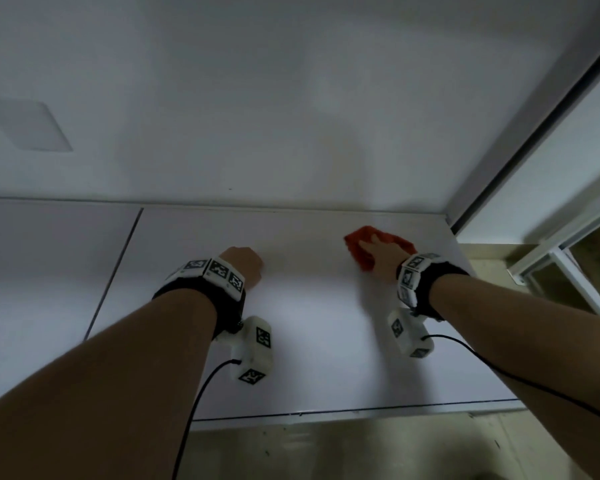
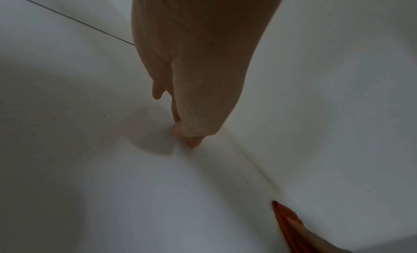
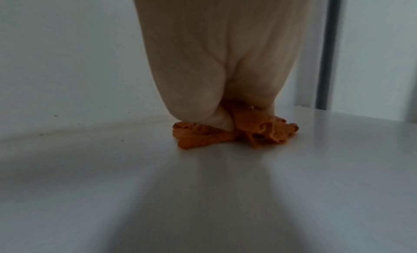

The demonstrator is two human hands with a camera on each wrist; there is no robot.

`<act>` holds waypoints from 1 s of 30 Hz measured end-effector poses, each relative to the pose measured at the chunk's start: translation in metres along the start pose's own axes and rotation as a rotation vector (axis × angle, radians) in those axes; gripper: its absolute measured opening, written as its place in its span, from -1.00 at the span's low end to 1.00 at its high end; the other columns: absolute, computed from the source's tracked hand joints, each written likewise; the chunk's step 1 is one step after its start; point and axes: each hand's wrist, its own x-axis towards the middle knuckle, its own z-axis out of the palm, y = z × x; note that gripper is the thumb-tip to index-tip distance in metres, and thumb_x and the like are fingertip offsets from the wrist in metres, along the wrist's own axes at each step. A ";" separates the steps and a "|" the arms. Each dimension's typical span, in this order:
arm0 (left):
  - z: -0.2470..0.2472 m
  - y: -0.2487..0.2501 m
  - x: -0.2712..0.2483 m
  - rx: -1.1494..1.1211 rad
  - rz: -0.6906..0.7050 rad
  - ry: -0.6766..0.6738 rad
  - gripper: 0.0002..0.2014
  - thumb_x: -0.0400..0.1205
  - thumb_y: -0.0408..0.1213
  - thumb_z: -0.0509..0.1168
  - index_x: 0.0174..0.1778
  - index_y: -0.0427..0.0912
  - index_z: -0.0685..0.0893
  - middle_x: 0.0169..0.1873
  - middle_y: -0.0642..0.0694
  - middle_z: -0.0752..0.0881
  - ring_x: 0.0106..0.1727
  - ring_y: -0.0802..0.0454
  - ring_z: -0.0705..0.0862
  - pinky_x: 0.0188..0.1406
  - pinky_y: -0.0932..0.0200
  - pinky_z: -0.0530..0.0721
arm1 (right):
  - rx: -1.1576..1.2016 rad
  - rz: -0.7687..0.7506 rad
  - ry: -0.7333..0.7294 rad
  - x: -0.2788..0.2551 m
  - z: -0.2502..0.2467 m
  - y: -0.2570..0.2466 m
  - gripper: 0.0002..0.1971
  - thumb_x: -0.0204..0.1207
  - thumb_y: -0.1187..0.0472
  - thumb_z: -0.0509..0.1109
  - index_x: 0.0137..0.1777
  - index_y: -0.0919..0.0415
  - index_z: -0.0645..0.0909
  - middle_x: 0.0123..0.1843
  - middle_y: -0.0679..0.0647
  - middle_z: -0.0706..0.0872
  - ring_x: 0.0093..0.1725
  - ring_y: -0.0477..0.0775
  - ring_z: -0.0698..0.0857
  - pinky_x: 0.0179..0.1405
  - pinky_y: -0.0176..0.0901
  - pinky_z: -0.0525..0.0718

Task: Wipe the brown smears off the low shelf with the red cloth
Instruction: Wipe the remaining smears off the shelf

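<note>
Red cloth (image 1: 355, 252) lies bunched on the low shelf (image 1: 309, 323) near its back right corner, right hand (image 1: 383, 258) grip closed round it; left hand (image 1: 245, 265) empty, fingertips resting on the shelf. Recommended: flatten the cloth, press evenly, overlap strokes — smears hard to discern.

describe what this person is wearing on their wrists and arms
No sleeves; both forearms are bare. The left wristband and right wristband are black straps ringed with white blocks bearing black-and-white square markers. Under them hang the left box and right box, white with markers, each trailing a black cable.
</note>
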 end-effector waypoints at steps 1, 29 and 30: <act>0.000 0.000 0.000 -0.009 -0.006 0.010 -0.61 0.72 -0.34 0.03 0.45 -0.24 0.52 0.44 -0.19 0.53 0.45 -0.12 0.52 0.47 0.09 0.45 | -0.047 -0.059 0.023 -0.002 0.000 -0.015 -0.61 0.66 0.00 0.09 0.48 -0.15 0.38 0.58 0.04 0.37 0.55 0.13 0.40 0.57 -0.02 0.32; -0.016 0.104 0.034 -0.151 0.035 0.089 -0.56 0.69 -0.37 0.13 0.51 -0.10 0.47 0.53 -0.12 0.42 0.54 -0.10 0.39 0.55 0.06 0.36 | -0.173 0.338 -0.233 -0.032 -0.024 0.100 -0.33 0.71 0.02 0.06 0.68 0.04 -0.25 0.70 0.19 -0.26 0.68 0.37 -0.09 0.65 0.22 -0.07; -0.017 0.108 0.034 -0.166 0.039 0.084 -0.56 0.68 -0.37 0.14 0.51 -0.09 0.47 0.52 -0.13 0.42 0.53 -0.11 0.40 0.54 0.05 0.37 | -0.132 0.361 -0.239 -0.040 -0.020 0.101 -0.33 0.71 0.07 0.09 0.68 0.00 -0.23 0.70 0.17 -0.27 0.66 0.42 -0.11 0.64 0.27 -0.08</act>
